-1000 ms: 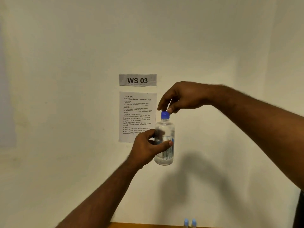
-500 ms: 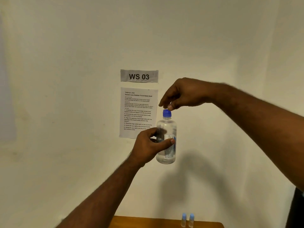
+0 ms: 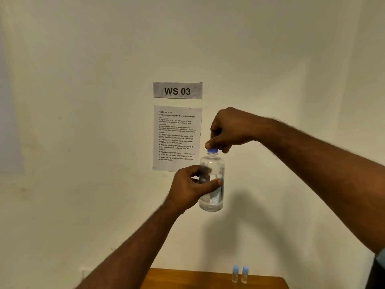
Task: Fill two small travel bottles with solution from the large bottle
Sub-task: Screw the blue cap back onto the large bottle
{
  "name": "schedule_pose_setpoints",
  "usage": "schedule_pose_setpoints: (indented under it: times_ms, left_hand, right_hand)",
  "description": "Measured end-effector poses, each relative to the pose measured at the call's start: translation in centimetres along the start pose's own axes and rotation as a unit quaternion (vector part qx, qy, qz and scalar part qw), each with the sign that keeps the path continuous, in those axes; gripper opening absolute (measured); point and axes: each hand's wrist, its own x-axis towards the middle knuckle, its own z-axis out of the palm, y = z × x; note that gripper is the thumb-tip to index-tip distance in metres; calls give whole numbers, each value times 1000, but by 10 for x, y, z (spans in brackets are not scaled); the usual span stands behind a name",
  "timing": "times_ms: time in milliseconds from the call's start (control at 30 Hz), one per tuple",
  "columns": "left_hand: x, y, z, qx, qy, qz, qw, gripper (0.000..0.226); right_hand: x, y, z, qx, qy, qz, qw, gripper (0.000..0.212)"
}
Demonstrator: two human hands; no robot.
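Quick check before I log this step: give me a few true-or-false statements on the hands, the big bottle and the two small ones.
1. The left hand holds the large bottle in the air. True.
2. The blue cap lies on the table. False: it sits on the bottle's neck, pinched by the right hand.
3. The two travel bottles stand capped on the table. True.
4. The large bottle is tipped over a travel bottle. False: it is upright, well above them.

Dim, soft wall shadows (edges slightly warped).
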Motion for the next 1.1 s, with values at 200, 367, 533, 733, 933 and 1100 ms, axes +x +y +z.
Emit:
schedule_pose_setpoints:
  times_ms: [200,367,533,733,933,1100]
  left_hand:
    - [3,-11,11,22,-5,-20,1000,51]
    - [6,-15,15,17,3,-17,1000,42]
    - [11,-18,12,14,10,-8,1000,42]
    - [12,-30,12,14,-1,-2,1000,52]
    - [13,-33,11,21,-13,-8,1000,58]
    - [14,-33,11,29,-5,-11,1000,54]
  right_hand:
    - [7,5,17,-46,25,64,997,27]
    - [6,17,27,30,60,82,994,32]
    - [-9,39,58,224,81,84,968,53]
    - [-17,56,110,346,100,21,933,43]
    - [-3,64,80,348,149,-29,925,27]
    - [3,58,59,247,129,4,960,16]
